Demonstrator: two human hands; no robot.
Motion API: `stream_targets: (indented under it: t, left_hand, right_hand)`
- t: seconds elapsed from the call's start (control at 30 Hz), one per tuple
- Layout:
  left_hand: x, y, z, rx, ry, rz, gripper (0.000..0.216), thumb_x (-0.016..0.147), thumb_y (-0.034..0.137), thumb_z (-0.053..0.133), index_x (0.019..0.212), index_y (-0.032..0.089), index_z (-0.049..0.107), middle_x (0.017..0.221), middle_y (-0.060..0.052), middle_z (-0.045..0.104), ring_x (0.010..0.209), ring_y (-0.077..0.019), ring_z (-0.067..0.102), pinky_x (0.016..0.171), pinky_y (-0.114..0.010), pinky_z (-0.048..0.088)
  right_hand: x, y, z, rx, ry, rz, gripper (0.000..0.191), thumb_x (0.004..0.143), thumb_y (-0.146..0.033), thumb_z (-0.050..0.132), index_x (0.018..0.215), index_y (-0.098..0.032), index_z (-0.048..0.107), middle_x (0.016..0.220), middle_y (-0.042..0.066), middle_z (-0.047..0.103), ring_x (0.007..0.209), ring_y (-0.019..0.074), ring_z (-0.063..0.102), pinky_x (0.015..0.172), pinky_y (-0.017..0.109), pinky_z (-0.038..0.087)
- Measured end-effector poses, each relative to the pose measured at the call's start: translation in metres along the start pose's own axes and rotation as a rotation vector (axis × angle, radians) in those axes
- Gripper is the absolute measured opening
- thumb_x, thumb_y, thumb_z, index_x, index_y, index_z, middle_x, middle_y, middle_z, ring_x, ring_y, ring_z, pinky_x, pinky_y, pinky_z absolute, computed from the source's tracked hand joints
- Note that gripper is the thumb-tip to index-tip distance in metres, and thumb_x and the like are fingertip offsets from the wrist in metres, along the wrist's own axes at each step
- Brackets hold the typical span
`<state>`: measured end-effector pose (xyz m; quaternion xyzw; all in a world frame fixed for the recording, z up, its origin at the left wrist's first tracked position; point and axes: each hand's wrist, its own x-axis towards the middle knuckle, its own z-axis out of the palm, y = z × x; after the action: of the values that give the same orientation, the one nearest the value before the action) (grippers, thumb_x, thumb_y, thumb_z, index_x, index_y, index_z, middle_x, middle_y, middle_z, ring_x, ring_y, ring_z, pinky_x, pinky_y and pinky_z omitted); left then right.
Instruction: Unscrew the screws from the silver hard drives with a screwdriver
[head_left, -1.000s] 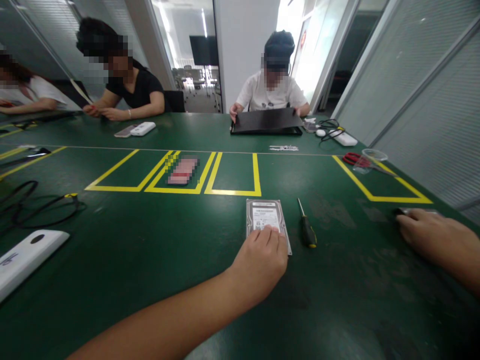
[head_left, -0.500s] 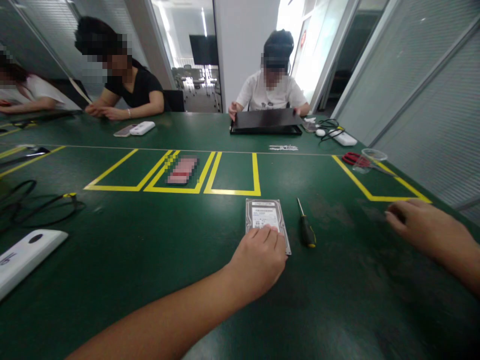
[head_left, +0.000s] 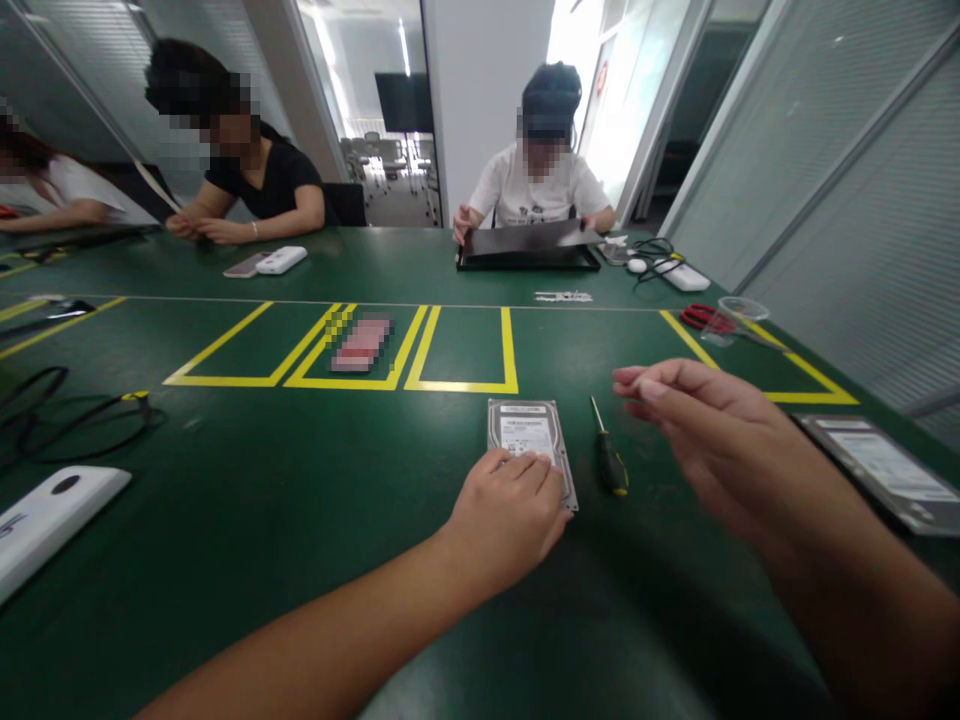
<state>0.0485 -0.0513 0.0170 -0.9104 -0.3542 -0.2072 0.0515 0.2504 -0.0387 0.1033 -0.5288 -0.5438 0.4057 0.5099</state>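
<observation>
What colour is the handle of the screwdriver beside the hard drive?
Black with a yellow end; the screwdriver shows best in the head view.

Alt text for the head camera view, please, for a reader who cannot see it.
The person's left hand rests on the near end of a hard drive lying flat on a green table, while the right hand hovers open near a screwdriver. A second drive lies at the right; other people sit across the table.
</observation>
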Motion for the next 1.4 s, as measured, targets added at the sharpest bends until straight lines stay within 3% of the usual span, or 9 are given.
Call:
stream_targets:
  t: [0.1,0.2,0.3,0.4,0.57,0.93,1.27,1.4]
  left_hand:
    - [0.002,0.001,0.0,-0.001,-0.008,0.006,0.023,0.091,0.034,0.062,0.104,0.015,0.064,0.106,-0.009,0.071,0.098,-0.0245,0.066,0.084,-0.04,0.047]
    - [0.003,0.001,0.001,0.002,-0.007,0.013,0.022,0.091,0.034,0.061,0.102,0.014,0.065,0.104,-0.009,0.071,0.097,-0.0248,0.067,0.084,-0.04,0.048]
    - [0.003,0.001,0.001,0.007,0.022,0.028,0.026,0.091,0.031,0.06,0.107,0.013,0.065,0.105,-0.01,0.072,0.097,-0.0242,0.067,0.085,-0.04,0.05]
    - [0.003,0.001,0.002,0.013,0.035,0.038,0.025,0.091,0.029,0.058,0.109,0.012,0.065,0.106,-0.01,0.071,0.098,-0.0238,0.067,0.085,-0.039,0.051]
    - [0.003,0.001,0.002,0.007,0.009,0.037,0.025,0.09,0.031,0.06,0.106,0.013,0.065,0.103,-0.009,0.071,0.095,-0.0248,0.067,0.083,-0.04,0.053]
    - [0.0,0.001,0.002,-0.017,0.046,0.035,0.025,0.089,0.029,0.062,0.108,0.013,0.067,0.102,-0.01,0.072,0.094,-0.0249,0.069,0.084,-0.04,0.054]
    - [-0.007,0.001,0.001,-0.045,0.061,0.038,0.028,0.089,0.03,0.063,0.11,0.013,0.067,0.102,-0.01,0.073,0.095,-0.0244,0.069,0.085,-0.04,0.054]
    - [-0.011,0.002,0.001,-0.062,0.12,0.031,0.025,0.09,0.029,0.062,0.11,0.015,0.066,0.105,-0.007,0.073,0.102,-0.0245,0.066,0.106,-0.053,0.04]
  right_hand:
    - [-0.01,0.02,0.026,0.084,-0.038,0.018,0.021,0.082,-0.046,0.067,0.083,-0.026,0.06,0.113,0.001,0.065,0.13,0.0281,0.046,0.113,0.049,0.028]
    - [-0.016,0.048,0.04,0.032,-0.036,0.032,0.024,0.084,-0.05,0.063,0.08,-0.027,0.058,0.117,-0.001,0.064,0.139,0.0288,0.037,0.118,0.053,0.019]
    - [-0.02,0.071,0.044,-0.033,-0.041,0.001,0.025,0.085,-0.052,0.062,0.081,-0.027,0.059,0.125,0.0,0.061,0.143,0.0291,0.03,0.119,0.052,0.017]
    - [-0.021,0.082,0.042,-0.065,-0.061,-0.026,0.026,0.088,-0.051,0.06,0.08,-0.026,0.059,0.119,0.003,0.063,0.143,0.0285,0.031,0.117,0.052,0.019]
    - [-0.024,0.086,0.04,-0.067,-0.025,-0.01,0.025,0.088,-0.046,0.06,0.079,-0.022,0.059,0.111,0.008,0.066,0.139,0.0284,0.04,0.116,0.048,0.024]
    - [-0.035,0.095,0.047,-0.089,-0.047,-0.067,0.018,0.09,-0.038,0.058,0.087,-0.021,0.061,0.133,0.011,0.056,0.132,0.0253,0.049,0.115,0.045,0.033]
    - [-0.039,0.088,0.051,-0.118,-0.058,-0.134,0.018,0.09,-0.034,0.056,0.08,-0.02,0.059,0.125,0.01,0.058,0.124,0.0232,0.054,0.105,0.04,0.042]
    - [-0.04,0.087,0.05,-0.181,-0.049,-0.163,0.017,0.09,-0.033,0.056,0.08,-0.02,0.06,0.121,0.01,0.06,0.123,0.024,0.054,0.104,0.041,0.042]
